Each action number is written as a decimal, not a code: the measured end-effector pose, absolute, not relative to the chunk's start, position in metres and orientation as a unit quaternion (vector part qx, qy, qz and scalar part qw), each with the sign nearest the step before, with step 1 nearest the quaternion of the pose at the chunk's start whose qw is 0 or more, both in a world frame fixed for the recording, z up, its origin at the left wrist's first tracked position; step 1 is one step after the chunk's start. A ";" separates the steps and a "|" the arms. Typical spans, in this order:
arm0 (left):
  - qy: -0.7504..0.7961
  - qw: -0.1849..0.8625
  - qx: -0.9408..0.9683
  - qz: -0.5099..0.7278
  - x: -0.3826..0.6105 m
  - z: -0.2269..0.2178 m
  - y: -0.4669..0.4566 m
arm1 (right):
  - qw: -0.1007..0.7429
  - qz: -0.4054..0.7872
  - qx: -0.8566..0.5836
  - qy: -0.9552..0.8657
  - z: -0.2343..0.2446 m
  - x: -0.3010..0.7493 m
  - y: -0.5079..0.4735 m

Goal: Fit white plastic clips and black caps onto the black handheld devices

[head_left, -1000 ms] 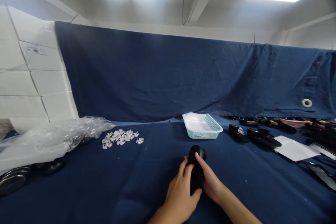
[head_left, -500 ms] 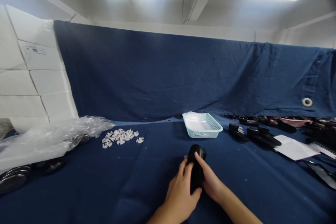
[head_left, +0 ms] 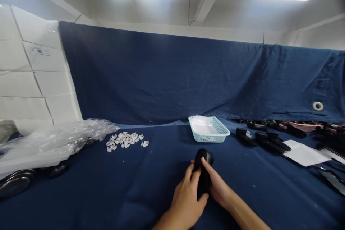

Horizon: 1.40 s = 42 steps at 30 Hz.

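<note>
A black plastic part (head_left: pixel 204 155), long with a rounded, thicker far end, is held between both hands low over the blue cloth. My left hand (head_left: pixel 187 194) wraps its near left side, fingers across the top. My right hand (head_left: pixel 217 185) grips the right side, its thumb pressed on the upper end. The fingers hide much of the part, so its exact kind does not show. Beyond the hands stands a light-blue plastic basket (head_left: pixel 211 138) with a white bottom. Small white plastic pieces (head_left: pixel 125 139) lie in a loose pile to the left.
Clear plastic wrap (head_left: pixel 54 147) covers part of the left side, near shiny black round pieces (head_left: pixel 16 183). At the right lie black housings (head_left: pixel 271 142), a white sheet (head_left: pixel 306 152) and a pink basket (head_left: pixel 306 126). A blue curtain (head_left: pixel 172 75) hangs behind; white boxes (head_left: pixel 51 59) are stacked left.
The whole view has shifted slightly to the right. Both hands keep nearly the same hold on the black plastic part.
</note>
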<state>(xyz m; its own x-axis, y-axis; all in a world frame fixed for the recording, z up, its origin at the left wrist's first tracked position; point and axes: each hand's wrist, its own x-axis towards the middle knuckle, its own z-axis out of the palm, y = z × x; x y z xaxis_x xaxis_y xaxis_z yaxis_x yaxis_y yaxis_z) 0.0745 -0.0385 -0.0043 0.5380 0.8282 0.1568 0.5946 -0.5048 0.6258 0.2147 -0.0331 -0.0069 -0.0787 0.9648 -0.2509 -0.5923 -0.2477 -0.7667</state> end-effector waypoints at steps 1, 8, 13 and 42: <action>0.426 0.259 0.838 0.224 0.075 -0.004 -0.038 | 0.562 0.693 -0.380 -0.245 -0.007 0.215 -0.033; 0.428 0.256 0.838 0.222 0.075 -0.004 -0.038 | 0.556 0.696 -0.387 -0.235 -0.005 0.213 -0.032; 0.427 0.249 0.839 0.227 0.075 -0.005 -0.039 | 0.555 0.707 -0.380 -0.219 -0.006 0.214 -0.030; 0.424 0.243 0.842 0.228 0.076 -0.005 -0.039 | 0.559 0.712 -0.368 -0.211 -0.009 0.216 -0.030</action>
